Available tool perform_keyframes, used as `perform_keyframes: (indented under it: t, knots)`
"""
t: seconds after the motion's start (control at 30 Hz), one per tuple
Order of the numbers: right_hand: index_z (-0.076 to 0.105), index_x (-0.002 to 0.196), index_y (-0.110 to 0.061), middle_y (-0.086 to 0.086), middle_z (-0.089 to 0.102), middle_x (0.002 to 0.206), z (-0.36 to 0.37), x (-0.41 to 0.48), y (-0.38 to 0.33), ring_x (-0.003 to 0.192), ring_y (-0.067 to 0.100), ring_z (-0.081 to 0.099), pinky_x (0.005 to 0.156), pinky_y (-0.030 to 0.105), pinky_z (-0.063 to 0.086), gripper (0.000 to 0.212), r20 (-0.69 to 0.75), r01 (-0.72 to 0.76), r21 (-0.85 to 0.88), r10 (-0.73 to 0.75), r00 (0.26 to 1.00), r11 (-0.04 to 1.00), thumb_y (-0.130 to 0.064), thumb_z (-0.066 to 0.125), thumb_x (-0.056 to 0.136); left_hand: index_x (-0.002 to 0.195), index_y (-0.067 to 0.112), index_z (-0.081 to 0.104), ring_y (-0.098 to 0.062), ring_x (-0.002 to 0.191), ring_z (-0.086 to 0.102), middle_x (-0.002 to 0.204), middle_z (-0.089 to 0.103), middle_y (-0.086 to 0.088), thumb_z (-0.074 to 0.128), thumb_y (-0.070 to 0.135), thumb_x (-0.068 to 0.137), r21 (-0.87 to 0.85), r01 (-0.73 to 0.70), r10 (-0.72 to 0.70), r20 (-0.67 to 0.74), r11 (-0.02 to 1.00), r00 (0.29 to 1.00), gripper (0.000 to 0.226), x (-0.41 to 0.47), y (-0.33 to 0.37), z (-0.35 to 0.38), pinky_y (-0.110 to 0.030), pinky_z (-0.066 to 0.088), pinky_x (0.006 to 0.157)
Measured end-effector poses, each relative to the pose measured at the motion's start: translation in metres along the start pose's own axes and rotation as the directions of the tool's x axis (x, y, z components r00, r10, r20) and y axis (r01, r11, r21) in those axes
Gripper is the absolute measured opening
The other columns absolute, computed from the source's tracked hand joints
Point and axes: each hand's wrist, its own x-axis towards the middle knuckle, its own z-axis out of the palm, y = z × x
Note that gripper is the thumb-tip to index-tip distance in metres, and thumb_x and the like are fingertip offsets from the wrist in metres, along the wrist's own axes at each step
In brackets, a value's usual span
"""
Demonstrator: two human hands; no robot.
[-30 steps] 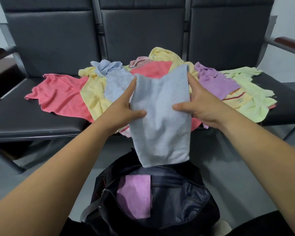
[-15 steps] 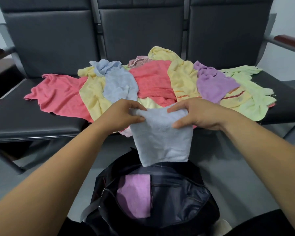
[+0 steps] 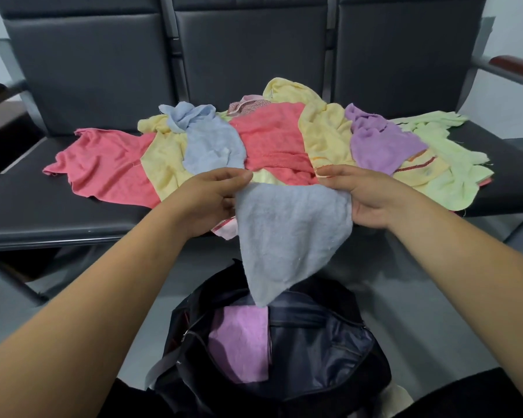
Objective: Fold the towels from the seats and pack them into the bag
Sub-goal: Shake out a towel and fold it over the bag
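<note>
With left hand [image 3: 207, 200] and right hand [image 3: 366, 197], fingers and thumbs curled on the cloth, gripping the two upper corners of a pale blue towel [image 3: 287, 233]; holding it in the air, lower tip hanging just over the open dark bag [image 3: 329, 351]. Inside the bag, a folded purple towel [image 3: 242, 342]. Behind, across the black seats [image 3: 58, 206], a loose heap of coloured towels [image 3: 272, 140].

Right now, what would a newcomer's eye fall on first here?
The pale blue towel hangs in the middle, pinched at its top corners by the left hand and the right hand, its tip above the open dark bag. Behind it, a colourful heap of towels spreads over the black seats. A folded purple towel lies in the bag.
</note>
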Motion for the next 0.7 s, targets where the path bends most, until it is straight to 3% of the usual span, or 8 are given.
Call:
perform_keyframes:
  t: [0.07, 0.17, 0.23, 0.3, 0.37, 0.43, 0.6, 0.7]
  knots:
    - [0.068, 0.117, -0.008, 0.011, 0.072, 0.112, -0.001, -0.001, -0.002, 0.099, 0.022, 0.072, 0.081, 0.035, 0.060, 0.039, 0.070, -0.023, 0.034, 0.020, 0.997, 0.999, -0.008, 0.079, 0.079, 0.120, 0.013, 0.070, -0.017, 0.100, 0.072, 0.112, 0.074, -0.003, 0.078, 0.020, 0.083, 0.170, 0.015, -0.025, 0.060, 0.985, 0.998, 0.038, 0.000, 0.000, -0.002, -0.029, 0.057, 0.088]
    - [0.069, 0.120, -0.009, 0.012, 0.070, 0.121, -0.001, -0.009, -0.005, 0.111, 0.027, 0.070, 0.093, 0.042, 0.058, 0.048, 0.202, -0.024, -0.226, 0.071, 0.977, 0.974, 0.000, 0.080, 0.074, 0.116, 0.023, 0.073, -0.012, 0.094, 0.070, 0.104, 0.074, 0.003, 0.078, 0.019, 0.086, 0.717, -0.071, 0.116, -0.015, 0.693, 0.993, 0.030, -0.002, -0.001, 0.000, -0.027, 0.057, 0.082]
    - [0.073, 0.113, -0.013, 0.011, 0.067, 0.124, 0.001, -0.013, -0.004, 0.114, 0.027, 0.068, 0.100, 0.047, 0.055, 0.045, 0.191, 0.029, -0.440, 0.061, 0.980, 0.898, 0.007, 0.080, 0.074, 0.099, 0.029, 0.071, -0.012, 0.082, 0.065, 0.091, 0.071, 0.002, 0.074, 0.022, 0.089, 0.795, -0.118, 0.217, -0.018, 0.596, 0.976, 0.013, -0.004, -0.003, 0.004, -0.025, 0.052, 0.070]
    - [0.076, 0.104, -0.018, 0.004, 0.066, 0.122, 0.005, -0.015, -0.002, 0.113, 0.021, 0.065, 0.099, 0.040, 0.056, 0.038, 0.155, 0.124, -0.618, -0.033, 0.987, 0.776, 0.001, 0.085, 0.073, 0.092, 0.027, 0.066, -0.018, 0.073, 0.059, 0.084, 0.068, -0.005, 0.069, 0.025, 0.093, 0.815, -0.139, 0.243, -0.002, 0.562, 0.970, 0.004, 0.000, -0.005, 0.004, -0.032, 0.049, 0.068]
    - [0.076, 0.100, -0.020, -0.003, 0.068, 0.110, 0.006, -0.014, -0.001, 0.104, 0.015, 0.064, 0.087, 0.028, 0.056, 0.031, 0.148, 0.193, -0.664, -0.127, 0.981, 0.722, -0.006, 0.087, 0.074, 0.093, 0.025, 0.062, -0.029, 0.074, 0.061, 0.085, 0.066, -0.011, 0.064, 0.029, 0.095, 0.815, -0.128, 0.215, 0.004, 0.565, 0.977, 0.005, 0.002, -0.007, 0.002, -0.044, 0.055, 0.076]
    - [0.075, 0.101, -0.014, -0.002, 0.069, 0.097, 0.003, -0.012, -0.001, 0.094, 0.016, 0.066, 0.077, 0.028, 0.055, 0.025, 0.112, 0.193, -0.562, -0.157, 0.981, 0.804, -0.005, 0.083, 0.078, 0.094, 0.025, 0.063, -0.038, 0.084, 0.067, 0.090, 0.069, -0.016, 0.067, 0.033, 0.094, 0.778, -0.115, 0.206, -0.019, 0.618, 0.978, 0.008, 0.002, -0.007, -0.001, -0.055, 0.058, 0.082]
    - [0.072, 0.104, -0.010, 0.009, 0.072, 0.103, -0.004, -0.006, 0.000, 0.091, 0.021, 0.072, 0.075, 0.034, 0.061, 0.022, -0.005, 0.107, -0.247, -0.112, 0.994, 0.963, -0.004, 0.077, 0.083, 0.108, 0.025, 0.067, -0.031, 0.090, 0.072, 0.094, 0.076, -0.014, 0.071, 0.025, 0.094, 0.557, -0.166, 0.249, -0.076, 0.814, 0.965, 0.015, -0.002, -0.003, 0.003, -0.031, 0.060, 0.083]
    - [0.072, 0.097, -0.009, 0.008, 0.073, 0.091, -0.004, -0.003, -0.001, 0.081, 0.018, 0.072, 0.065, 0.027, 0.060, 0.019, -0.042, 0.085, -0.109, -0.090, 0.995, 0.990, -0.004, 0.077, 0.080, 0.105, 0.027, 0.073, -0.030, 0.102, 0.070, 0.101, 0.075, -0.014, 0.072, 0.026, 0.093, 0.427, -0.189, 0.249, -0.088, 0.884, 0.965, 0.012, -0.001, -0.004, 0.004, -0.043, 0.056, 0.098]
